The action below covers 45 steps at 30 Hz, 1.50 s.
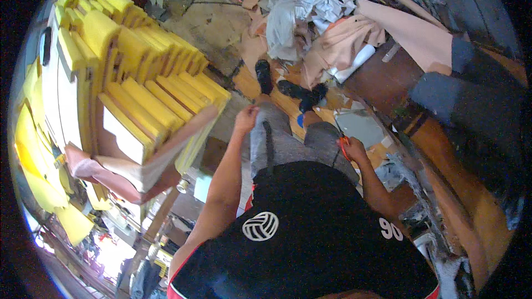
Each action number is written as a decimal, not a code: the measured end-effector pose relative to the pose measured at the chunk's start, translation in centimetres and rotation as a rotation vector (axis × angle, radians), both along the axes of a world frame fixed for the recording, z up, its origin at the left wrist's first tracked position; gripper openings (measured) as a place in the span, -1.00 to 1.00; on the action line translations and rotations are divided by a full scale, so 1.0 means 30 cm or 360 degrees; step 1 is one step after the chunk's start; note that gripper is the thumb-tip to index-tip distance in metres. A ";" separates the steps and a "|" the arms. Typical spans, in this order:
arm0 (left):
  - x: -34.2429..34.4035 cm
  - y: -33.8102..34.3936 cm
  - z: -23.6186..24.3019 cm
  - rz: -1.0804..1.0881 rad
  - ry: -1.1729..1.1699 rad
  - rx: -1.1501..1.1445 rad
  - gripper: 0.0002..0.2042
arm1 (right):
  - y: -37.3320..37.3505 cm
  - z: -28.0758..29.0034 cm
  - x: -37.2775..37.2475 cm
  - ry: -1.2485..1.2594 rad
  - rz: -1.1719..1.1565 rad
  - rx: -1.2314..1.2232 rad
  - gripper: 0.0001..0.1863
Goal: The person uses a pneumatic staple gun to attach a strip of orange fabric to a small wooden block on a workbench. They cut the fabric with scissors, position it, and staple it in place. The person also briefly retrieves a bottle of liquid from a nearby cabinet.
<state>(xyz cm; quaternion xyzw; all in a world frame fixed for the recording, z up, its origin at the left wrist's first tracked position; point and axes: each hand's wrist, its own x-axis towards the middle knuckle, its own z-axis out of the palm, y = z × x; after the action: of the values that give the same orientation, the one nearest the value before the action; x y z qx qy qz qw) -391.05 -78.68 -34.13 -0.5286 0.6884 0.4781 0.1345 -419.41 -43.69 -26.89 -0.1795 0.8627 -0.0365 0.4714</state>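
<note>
I see the left hand (247,119) lowered and curled beside the grey shorts (277,147), its grasp unclear to me; the lowered right hand (354,149) grips orange-handled scissors (344,148), well apart from the left.

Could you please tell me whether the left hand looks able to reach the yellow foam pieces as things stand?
Probably yes: nothing visible blocks the way from the left hand to the yellow foam pieces, though the gap in depth is hard to judge.
</note>
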 end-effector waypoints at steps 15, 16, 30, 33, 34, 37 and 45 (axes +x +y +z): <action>-0.131 -0.576 -0.421 -0.0337 -0.0080 -0.0027 -0.66 | -0.353 0.090 0.200 0.0329 -0.0273 0.0133 -0.51; -0.107 -0.591 -0.508 -0.0369 -0.0059 -0.0025 -0.65 | -0.435 0.116 0.184 0.0320 -0.0310 0.0144 -0.53; -0.521 -0.885 -1.493 -0.0266 -0.0126 -0.0356 -0.67 | -0.229 -0.297 0.252 0.0131 -0.1260 -0.0330 -0.54; -0.637 -1.008 -1.689 -0.0264 -0.0044 -0.0552 -0.63 | -0.135 -0.358 0.285 0.0293 -0.1122 -0.0108 -0.53; -0.655 -1.051 -1.769 -0.0253 0.0044 -0.0655 -0.61 | -0.159 -0.341 0.262 0.0278 -0.1068 0.0066 -0.53; -0.756 -1.150 -1.903 -0.0403 -0.0034 -0.0701 -0.58 | -0.444 -0.270 0.151 0.0292 -0.0805 0.0351 -0.56; -0.830 -1.049 -1.867 -0.0469 -0.0284 -0.0696 -0.65 | -0.407 -0.288 0.189 0.0432 -0.0824 0.0019 -0.58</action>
<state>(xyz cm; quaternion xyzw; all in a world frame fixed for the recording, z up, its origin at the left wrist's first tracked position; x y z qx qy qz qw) -415.96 -110.14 -90.12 -0.4793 0.8302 0.2449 0.1455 -413.74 -55.90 -35.54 0.0460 0.9352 -0.1263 0.3277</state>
